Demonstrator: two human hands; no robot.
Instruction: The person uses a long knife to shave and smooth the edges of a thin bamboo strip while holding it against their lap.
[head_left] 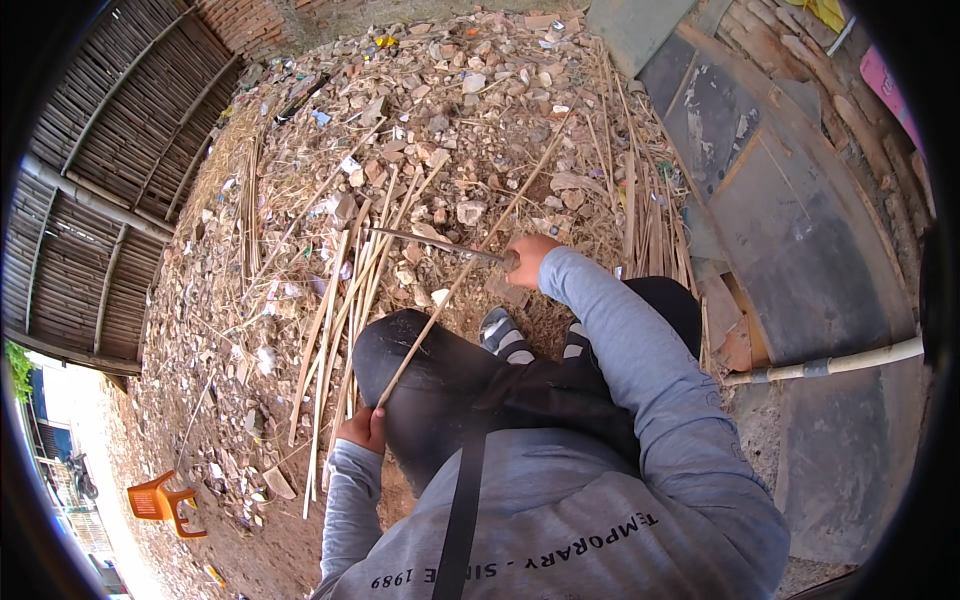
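Observation:
My left hand (364, 429) is closed round the near end of a long, thin bamboo strip (424, 333), beside my left knee. From there the strip slants up over my knee and away to the far right across the rubble. In my right hand (530, 262) is the handle of a knife, its fingers wrapped round it. The knife's long, narrow blade (440, 243) points left and crosses the strip near the hand; whether blade and strip touch, I cannot tell. Several loose bamboo strips (327, 345) lie on the ground left of my knee.
Broken bricks and stones (470, 212) cover the ground ahead. More strips (640, 215) lie at the right, next to large grey panels (810, 265) and a pale pole (840, 362). A bamboo wall (100, 130) stands at left, an orange plastic chair (155, 500) at lower left.

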